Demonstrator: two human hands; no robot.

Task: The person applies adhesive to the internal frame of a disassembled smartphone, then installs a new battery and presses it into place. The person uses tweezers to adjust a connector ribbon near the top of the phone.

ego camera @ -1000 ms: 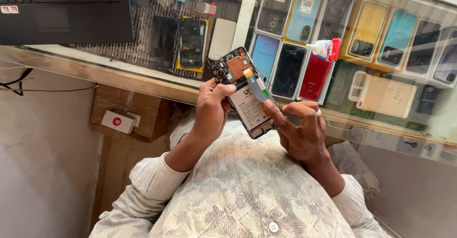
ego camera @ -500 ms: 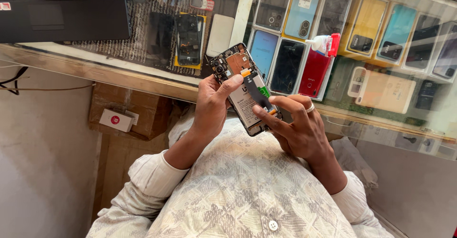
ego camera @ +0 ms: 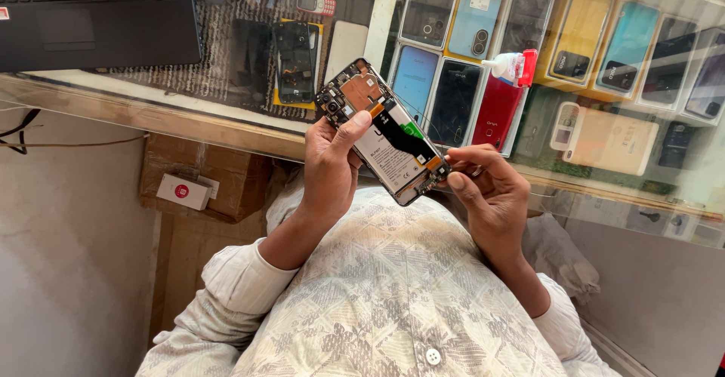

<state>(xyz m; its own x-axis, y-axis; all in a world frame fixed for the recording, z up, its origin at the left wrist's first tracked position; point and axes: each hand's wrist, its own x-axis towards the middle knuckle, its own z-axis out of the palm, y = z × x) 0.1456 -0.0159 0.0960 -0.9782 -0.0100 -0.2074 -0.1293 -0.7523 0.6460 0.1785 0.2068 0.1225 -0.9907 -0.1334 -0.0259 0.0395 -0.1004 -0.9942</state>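
Observation:
My left hand grips an opened phone with its back cover off, thumb pressed on the upper part near the orange flex strip. The phone shows a copper-coloured board cover, a white and black battery and a green tab. It is held tilted above my lap, in front of the glass counter edge. My right hand pinches the phone's lower end with fingertips at the bottom board.
A glass display counter runs across the top, with several phones and phone boxes under the glass. A black laptop sits at the top left. A small white bottle with a red cap lies on the glass. A cardboard box stands below.
The right hand has slid from beside the phone's middle to its lower end, fingertips now pinching the bottom. The left thumb has shifted up onto the phone's upper half.

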